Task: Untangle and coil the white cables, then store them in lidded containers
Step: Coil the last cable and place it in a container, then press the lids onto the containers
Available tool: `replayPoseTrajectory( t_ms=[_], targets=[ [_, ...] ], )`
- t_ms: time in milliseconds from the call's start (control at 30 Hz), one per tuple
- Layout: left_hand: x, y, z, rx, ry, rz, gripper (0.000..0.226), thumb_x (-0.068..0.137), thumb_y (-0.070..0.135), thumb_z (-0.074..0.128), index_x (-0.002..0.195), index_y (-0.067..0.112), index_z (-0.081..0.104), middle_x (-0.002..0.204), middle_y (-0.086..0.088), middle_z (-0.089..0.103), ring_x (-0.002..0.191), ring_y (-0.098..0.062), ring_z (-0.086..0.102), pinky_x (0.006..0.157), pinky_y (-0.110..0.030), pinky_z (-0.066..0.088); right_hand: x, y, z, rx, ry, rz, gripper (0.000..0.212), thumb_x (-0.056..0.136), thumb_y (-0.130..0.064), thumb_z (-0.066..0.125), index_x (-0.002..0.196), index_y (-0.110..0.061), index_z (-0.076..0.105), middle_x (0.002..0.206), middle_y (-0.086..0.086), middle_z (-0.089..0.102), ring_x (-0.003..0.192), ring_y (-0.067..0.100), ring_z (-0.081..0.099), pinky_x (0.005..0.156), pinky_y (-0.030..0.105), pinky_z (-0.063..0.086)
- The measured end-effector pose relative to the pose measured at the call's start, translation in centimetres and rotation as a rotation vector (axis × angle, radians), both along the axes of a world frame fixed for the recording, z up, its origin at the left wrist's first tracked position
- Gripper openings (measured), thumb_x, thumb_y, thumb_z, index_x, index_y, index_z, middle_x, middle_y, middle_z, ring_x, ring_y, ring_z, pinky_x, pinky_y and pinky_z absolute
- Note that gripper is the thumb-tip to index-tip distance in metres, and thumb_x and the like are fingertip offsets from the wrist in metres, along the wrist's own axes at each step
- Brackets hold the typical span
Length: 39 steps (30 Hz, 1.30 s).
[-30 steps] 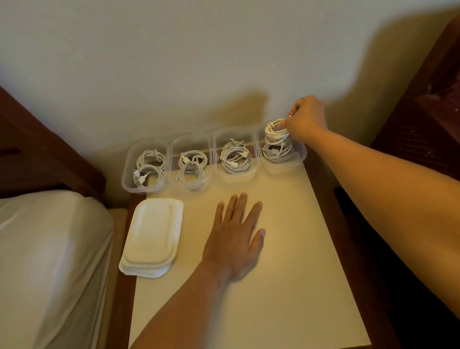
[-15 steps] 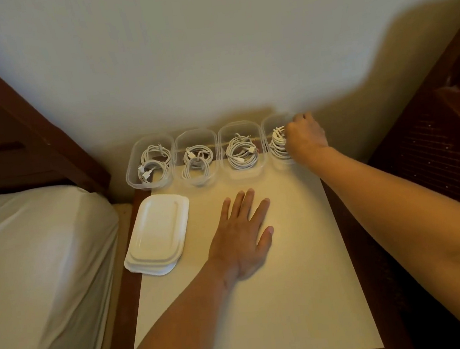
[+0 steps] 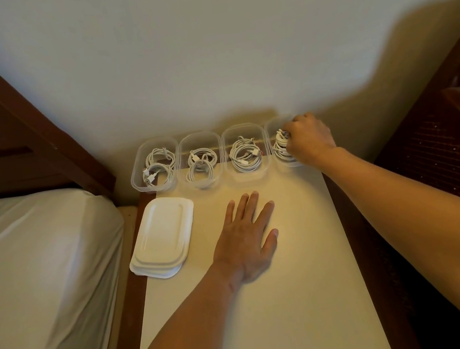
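Pretty much everything here is white or off-white. The cables (image 3: pixel 245 155) are plain white, the containers (image 3: pixel 138 182) are clear plastic so you see straight through them, and the lids (image 3: pixel 162 233) are solid white, no print. The bench (image 3: pixel 294 296) top is pale cream with a dark brown wood edge around it. The wall (image 3: pixel 208 47) is plain cream too, with a darker shadow on the right. The sheet (image 3: pixel 33 268) is white, and the headboard (image 3: pixel 30 116) is dark reddish-brown wood. The dark maroon panel (image 3: pixel 435 151) on the right has a fine grid of little dots.
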<state>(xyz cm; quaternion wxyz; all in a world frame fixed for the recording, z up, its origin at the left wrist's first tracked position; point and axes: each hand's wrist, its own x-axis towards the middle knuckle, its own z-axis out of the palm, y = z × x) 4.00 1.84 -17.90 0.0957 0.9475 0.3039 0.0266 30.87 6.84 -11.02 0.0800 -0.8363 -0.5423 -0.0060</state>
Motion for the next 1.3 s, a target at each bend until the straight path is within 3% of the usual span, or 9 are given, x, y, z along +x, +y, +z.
replayPoseTrajectory(
  t_ms=[233,367,433,500,600,733,800,1033,1300],
  targets=[
    [0.0,-0.1,0.0,-0.011,-0.030,-0.001,0.062,0.104,0.052,0.027,0.162,0.030,0.023,0.173,-0.007,0.010,0.159,-0.026,0.005,0.128,-0.051,0.005,-0.1,-1.1,0.0,0.176,0.055,0.018,0.034,0.105,-0.025,0.046,0.127,-0.012,0.068,0.139,0.011,0.063,0.128,0.035,0.052,0.103,0.049,0.044],
    [0.0,0.0,0.1,-0.010,-0.049,0.003,0.059,0.105,0.050,0.029,0.159,0.027,0.030,0.171,-0.009,0.018,0.158,-0.028,0.012,0.128,-0.051,0.008,-1.9,-2.9,-0.4,0.251,0.051,0.045,0.033,0.105,-0.028,0.047,0.123,-0.013,0.070,0.131,0.011,0.066,0.121,0.032,0.053,0.099,0.049,0.044],
    [-0.1,-0.3,0.5,-0.038,-0.099,0.006,0.051,0.105,0.043,0.037,0.151,0.022,0.043,0.164,-0.012,0.033,0.153,-0.032,0.025,0.125,-0.054,0.019,-3.1,-4.0,-0.6,0.237,0.053,-0.001,0.034,0.105,-0.031,0.046,0.118,-0.014,0.072,0.123,0.010,0.067,0.114,0.031,0.054,0.095,0.049,0.046],
    [-0.6,-0.7,0.8,0.043,-0.280,0.063,0.034,0.101,0.029,0.053,0.132,0.016,0.061,0.143,-0.014,0.055,0.134,-0.036,0.046,0.109,-0.057,0.039,-4.2,-5.1,-0.9,0.205,0.065,-0.068,0.035,0.104,-0.033,0.045,0.117,-0.014,0.072,0.120,0.011,0.067,0.113,0.031,0.053,0.095,0.049,0.046],
    [-2.9,-0.5,1.9,0.229,-0.441,0.383,0.028,0.090,0.022,0.068,0.118,0.019,0.070,0.133,-0.013,0.060,0.125,-0.038,0.052,0.099,-0.057,0.045,-5.2,-6.6,-1.5,0.144,0.084,-0.101,0.036,0.102,-0.033,0.047,0.120,-0.012,0.071,0.124,0.012,0.066,0.118,0.033,0.053,0.100,0.050,0.043],
    [-7.5,1.5,4.3,0.114,0.093,0.781,0.074,0.085,0.056,0.057,0.151,0.033,0.036,0.167,-0.021,0.016,0.153,-0.048,0.010,0.117,-0.071,0.018,-5.9,-7.8,-2.0,0.044,0.044,-0.070,0.036,0.102,-0.029,0.051,0.131,-0.013,0.065,0.134,0.013,0.063,0.129,0.035,0.050,0.109,0.050,0.038],
    [-9.0,2.8,4.6,0.021,0.192,0.813,0.088,0.081,0.064,0.053,0.158,0.036,0.019,0.169,-0.023,0.001,0.152,-0.052,0.004,0.114,-0.074,0.019,-6.1,-8.0,-1.9,0.038,0.022,-0.051,0.033,0.102,-0.024,0.052,0.131,-0.016,0.065,0.131,0.013,0.064,0.125,0.035,0.052,0.107,0.049,0.037],
    [-10.3,4.4,4.6,-0.063,0.252,0.729,0.084,0.086,0.068,0.050,0.157,0.035,0.021,0.159,-0.023,0.020,0.137,-0.050,0.036,0.103,-0.061,0.044,-7.4,-9.9,-2.3,0.039,-0.011,-0.050,0.030,0.099,-0.017,0.057,0.125,-0.017,0.070,0.123,0.012,0.068,0.112,0.036,0.059,0.099,0.046,0.040],
    [-10.0,5.6,5.9,-0.169,0.348,0.592,0.082,0.090,0.062,0.046,0.159,0.028,0.017,0.161,-0.026,0.011,0.138,-0.056,0.031,0.106,-0.063,0.041,-8.6,-11.2,-1.9,0.016,0.000,-0.051,0.030,0.101,-0.022,0.055,0.127,-0.022,0.070,0.126,0.005,0.069,0.114,0.030,0.060,0.100,0.045,0.042]
  ],
)
